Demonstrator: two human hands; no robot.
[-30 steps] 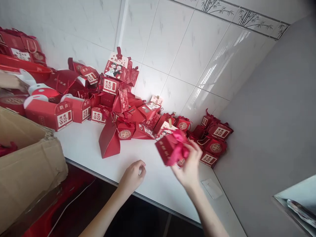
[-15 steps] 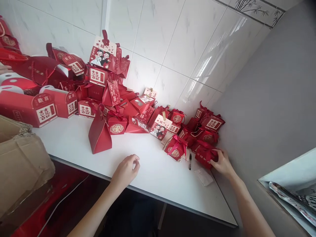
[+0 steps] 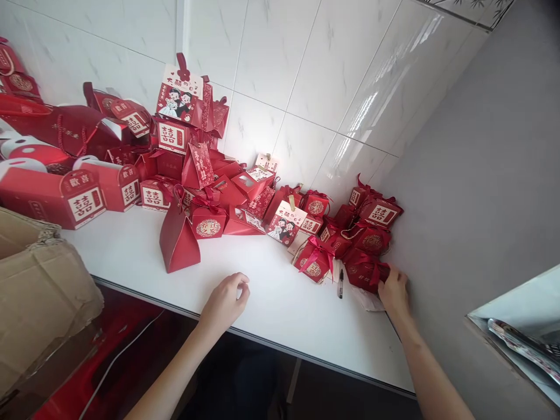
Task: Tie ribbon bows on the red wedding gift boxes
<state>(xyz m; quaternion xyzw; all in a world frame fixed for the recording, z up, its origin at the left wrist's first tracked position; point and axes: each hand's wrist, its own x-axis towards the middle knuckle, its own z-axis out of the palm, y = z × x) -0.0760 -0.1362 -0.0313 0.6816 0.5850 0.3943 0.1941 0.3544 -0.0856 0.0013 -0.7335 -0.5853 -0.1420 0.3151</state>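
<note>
Gripped the dark red ribbon box (image 3: 365, 269) with the right hand (image 3: 394, 290), fingers closed on its right end, at the far right of the tabletop (image 3: 271, 309). Held it there hard up to the grey wall (image 3: 472, 204) and touching the stacked red boxes (image 3: 371, 224) behind. Left no room on its right or behind it. Found the only gap on its left, where a black pen (image 3: 340, 287) lay between it and a brighter bowed box (image 3: 314, 263). Rested the left hand (image 3: 225, 302) at the front edge, curled narrow and empty, thumb to forefinger. Saw a broad bare strip of tabletop along that edge between the two hands, and more to the left past a tall red pouch box (image 3: 178, 239). Noted a cardboard carton (image 3: 39, 291) crowding the left end of the edge.
</note>
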